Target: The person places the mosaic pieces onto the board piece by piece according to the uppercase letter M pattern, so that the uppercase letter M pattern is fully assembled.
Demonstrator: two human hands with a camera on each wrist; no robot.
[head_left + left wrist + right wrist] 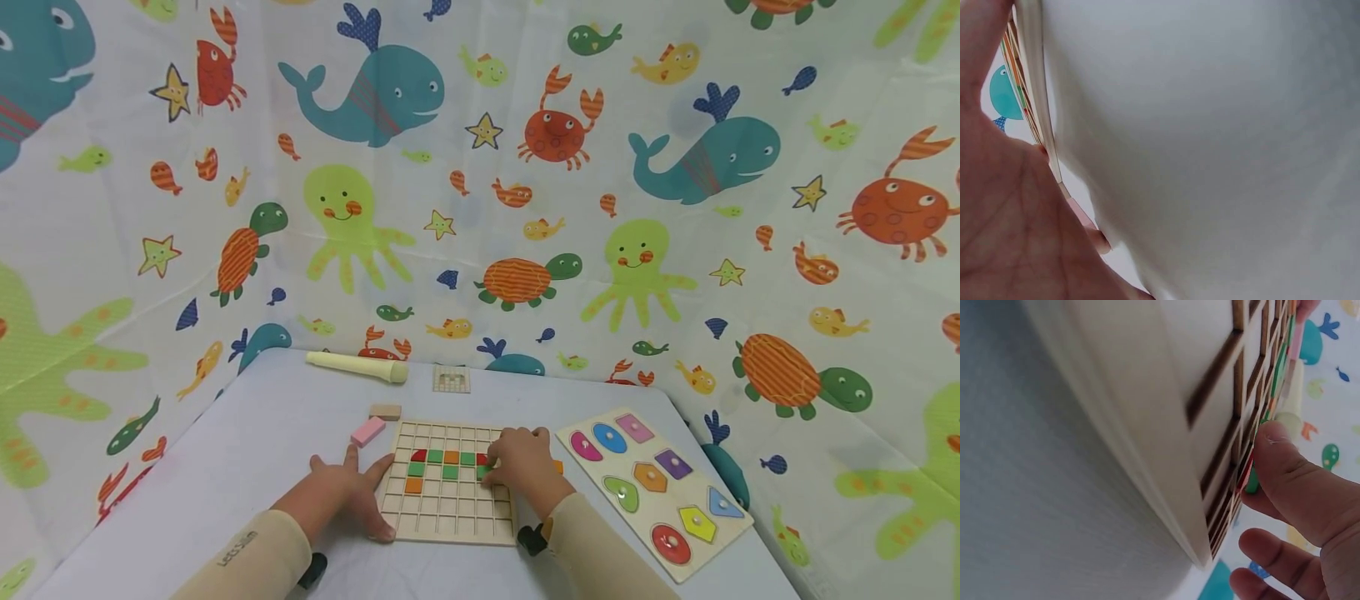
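Your left hand (341, 492), fingers flat, is bracing the grid board (447, 517) steady; your right hand (521, 467) is pinching a green tile (1252, 481) into its cell.

A pale wooden grid board (448, 500) lay flat on the surface, near its front edge. Red, green and orange tiles (442, 464) filled cells in its upper rows; the lower rows stood unfilled.

Grid board (450, 508): pale wood, matt, scorched lines.
Tiles (435, 457): painted, smooth.
Table (247, 450): smooth, matt.
Backdrop (480, 167): printed cloth, creased.
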